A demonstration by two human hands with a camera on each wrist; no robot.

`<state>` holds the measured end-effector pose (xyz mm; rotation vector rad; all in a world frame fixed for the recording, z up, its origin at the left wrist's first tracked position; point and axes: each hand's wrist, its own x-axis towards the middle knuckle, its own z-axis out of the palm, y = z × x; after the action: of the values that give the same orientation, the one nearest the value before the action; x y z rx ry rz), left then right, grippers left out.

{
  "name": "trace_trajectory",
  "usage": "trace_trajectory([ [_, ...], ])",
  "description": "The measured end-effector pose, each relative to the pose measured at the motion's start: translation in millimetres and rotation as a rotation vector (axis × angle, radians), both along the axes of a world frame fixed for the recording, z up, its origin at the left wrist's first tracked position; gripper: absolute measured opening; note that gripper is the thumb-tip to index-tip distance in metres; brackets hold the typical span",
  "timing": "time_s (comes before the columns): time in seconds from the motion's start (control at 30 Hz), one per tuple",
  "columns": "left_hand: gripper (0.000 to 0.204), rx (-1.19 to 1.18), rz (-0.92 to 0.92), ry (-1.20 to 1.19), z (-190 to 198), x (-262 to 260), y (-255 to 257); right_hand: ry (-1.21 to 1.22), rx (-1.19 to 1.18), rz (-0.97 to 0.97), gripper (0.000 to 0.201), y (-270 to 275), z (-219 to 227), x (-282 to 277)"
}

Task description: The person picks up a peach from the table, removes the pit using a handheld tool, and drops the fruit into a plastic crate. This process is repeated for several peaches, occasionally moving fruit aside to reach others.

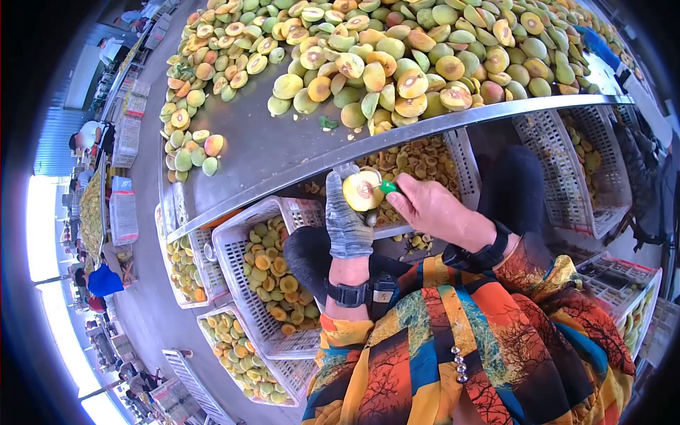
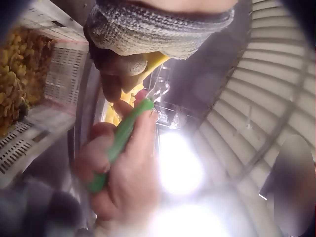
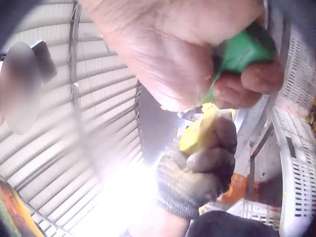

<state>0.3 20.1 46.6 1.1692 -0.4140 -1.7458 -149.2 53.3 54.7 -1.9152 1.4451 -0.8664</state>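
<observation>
My left hand (image 1: 346,225), in a grey knit glove, holds a peach half (image 1: 358,193) over the crates below the table edge. Its cut yellow face, reddish at the middle, is turned toward my right hand (image 1: 440,210). That bare right hand grips a small tool with a green handle (image 2: 121,136), fingers curled round it. The tool's working end meets the cut face and is mostly hidden. From the right wrist side, gloved fingers (image 3: 212,160) wrap the yellow flesh (image 3: 198,132) just below the green handle (image 3: 245,52).
A metal table (image 1: 255,145) ahead bears a large heap of cut peaches (image 1: 397,64). Under its edge, a crate (image 1: 464,166) holds small brownish pieces. White crates of peach halves (image 1: 273,273) stand at the left, more crates (image 1: 602,170) at the right. Other people work far left.
</observation>
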Motion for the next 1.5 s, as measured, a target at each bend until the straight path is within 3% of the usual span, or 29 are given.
trace_trajectory([
  [0.27,0.045,-0.181,0.038,-0.038,4.9,-11.8,3.5,0.1,0.139,-0.009,0.023,12.9,1.7,8.8],
  [0.53,0.046,-0.289,0.0,0.003,-4.2,-16.4,0.6,0.004,0.138,-0.054,0.023,17.4,7.6,8.8],
  [0.6,0.04,-0.429,0.117,-0.024,-15.4,-22.8,-0.6,-0.022,0.169,-0.063,0.024,18.1,7.3,12.5],
  [0.7,0.033,-0.429,0.12,-0.016,-19.8,-21.6,-5.5,-0.073,0.168,-0.023,0.025,20.0,-1.1,15.5],
  [0.77,0.028,-0.372,0.051,-0.028,-11.7,-10.4,-8.4,-0.098,0.138,0.026,0.025,21.3,-4.4,14.1],
  [0.87,0.021,-0.228,-0.281,0.105,-10.2,7.6,-18.2,-0.047,0.148,0.132,0.027,19.8,-2.8,9.8],
  [0.97,0.022,-0.184,-0.305,0.013,0.2,8.6,-22.2,-0.023,0.201,0.171,0.031,10.6,-1.7,6.8],
  [1.03,0.023,-0.309,-0.241,0.027,3.6,1.3,-11.8,-0.118,0.295,0.231,0.034,3.3,9.8,1.5],
  [1.1,0.026,-0.45,0.127,0.008,5.4,-8.8,0.7,-0.085,0.328,0.24,0.034,3.2,12.8,3.7],
  [1.17,0.03,-0.507,0.17,0.011,-2.5,-7.3,-0.6,-0.041,0.292,0.252,0.035,6.4,10.0,7.0],
  [1.23,0.032,-0.293,0.009,0.08,3.8,-1.7,-6.8,-0.021,0.308,0.263,0.036,6.9,8.1,8.1],
  [1.27,0.033,-0.205,-0.001,0.006,8.8,-0.8,-9.5,-0.003,0.319,0.267,0.036,6.3,7.3,8.6],
  [1.3,0.033,-0.203,0.001,0.005,8.8,1.6,-12.9,-0.003,0.321,0.269,0.036,7.4,2.9,10.3],
  [1.37,0.033,-0.143,-0.181,-0.005,9.9,5.4,-18.7,-0.166,0.233,0.25,0.034,9.7,-6.6,15.2],
  [1.4,0.034,-0.143,-0.166,-0.042,13.5,2.8,-18.2,-0.167,0.228,0.25,0.034,8.5,0.9,15.9],
  [1.47,0.034,-0.195,-0.115,0.024,4.6,0.6,-15.6,-0.371,0.723,0.24,0.034,9.8,20.6,17.3],
  [1.5,0.035,-0.247,-0.06,0.094,1.2,-0.5,-14.6,-0.375,0.725,0.239,0.034,10.1,21.5,18.7],
])
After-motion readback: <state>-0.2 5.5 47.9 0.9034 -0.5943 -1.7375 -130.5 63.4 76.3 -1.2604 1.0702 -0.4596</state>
